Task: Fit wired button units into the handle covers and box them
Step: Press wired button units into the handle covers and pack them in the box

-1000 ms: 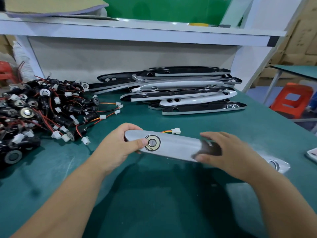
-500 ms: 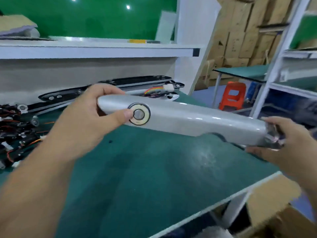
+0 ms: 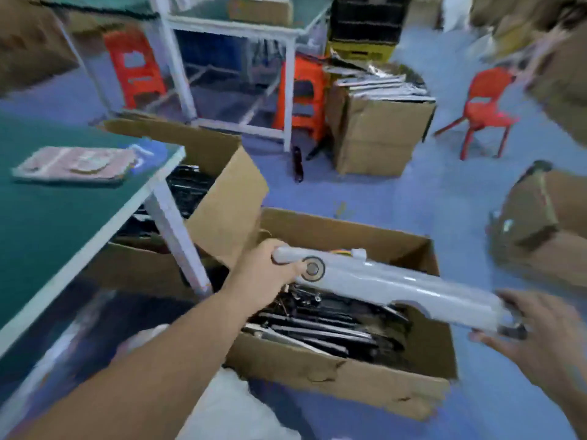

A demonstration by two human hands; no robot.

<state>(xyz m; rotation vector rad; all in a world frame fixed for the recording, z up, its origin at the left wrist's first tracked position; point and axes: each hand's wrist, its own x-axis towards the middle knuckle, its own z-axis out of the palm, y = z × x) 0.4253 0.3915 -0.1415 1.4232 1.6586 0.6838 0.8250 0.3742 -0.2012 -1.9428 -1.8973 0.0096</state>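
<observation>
One fitted handle cover (image 3: 397,285) hangs over the open box (image 3: 333,376), left hand (image 3: 263,274) clamping its button end, right hand's (image 3: 546,341) fingers loosely cupping the other; only setting it down remains.

red chair (image 3: 482,106), orange stools (image 3: 135,66), green table (image 3: 47,217)

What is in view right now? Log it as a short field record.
held item: long silver plastic handle cover, round button fitted
left hand: grips the button end
right hand: at the far end, grip blurred
position: above the open brown cardboard box
box contents: dark finished handles
wiring: white connector at the cover's upper edge
</observation>
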